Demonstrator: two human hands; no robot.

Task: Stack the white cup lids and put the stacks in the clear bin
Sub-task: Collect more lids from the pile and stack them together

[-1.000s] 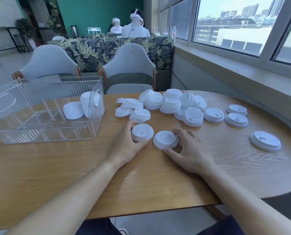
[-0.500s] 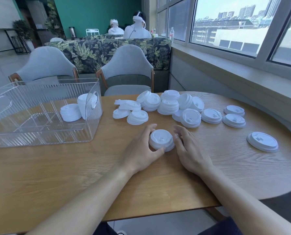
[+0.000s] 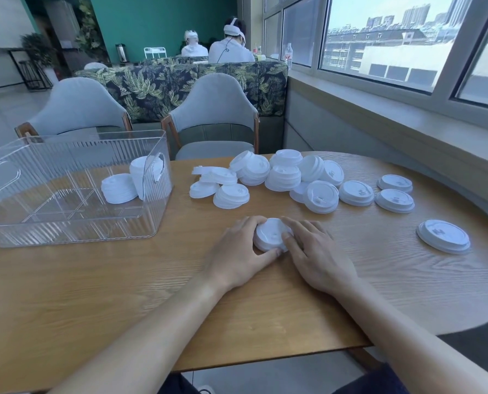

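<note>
Both hands at work on the wooden bench (image 3: 379,280): left hand (image 3: 237,257) and right hand (image 3: 316,257) cupped around one small stack of white lids (image 3: 271,234), curled fingers (image 3: 289,242) pressing its rim from either side, apparently seating the lids together. Next move, by the look of it: lifting the squared stack leftward into the clear bin (image 3: 75,214), well left of the fingers, with two stacks (image 3: 119,189) inside already. Beyond the fingertips, roughly a dozen loose lids and part-stacks (image 3: 282,177), exact count unclear; three single lids (image 3: 395,200) farther right, one large lid (image 3: 443,236) alone.
</note>
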